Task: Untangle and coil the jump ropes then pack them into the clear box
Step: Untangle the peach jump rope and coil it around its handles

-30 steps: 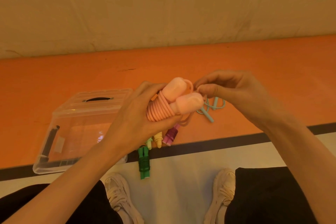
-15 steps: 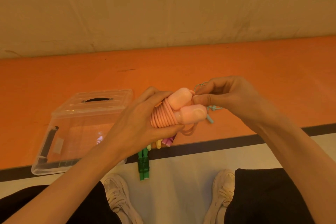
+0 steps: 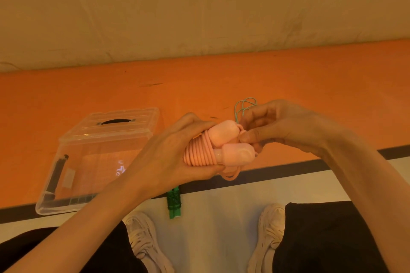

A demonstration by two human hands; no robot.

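Observation:
My left hand [image 3: 170,159] grips a pink jump rope [image 3: 218,146], its cord wound in tight coils around the two pink handles. My right hand [image 3: 286,124] pinches the free end of the pink cord right at the handle tips. A short loop of pink cord hangs below the bundle. On the floor to the left lies the clear box [image 3: 97,159], tipped on its side with a black handle on its lid. A green jump rope [image 3: 174,203] wound on its handles lies on the floor below my left hand. A thin teal rope [image 3: 245,105] shows behind my right hand.
The floor is orange with a black stripe and a white band [image 3: 221,217] nearest me. My two pale shoes [image 3: 144,241] and black trouser legs fill the bottom edge. A beige wall [image 3: 199,6] rises behind the orange strip.
Both hands with the pink bundle have sunk lower in view. My right hand has come in closer to the handle tips, and the hanging cord loop is shorter. Other coloured handles on the floor are now hidden.

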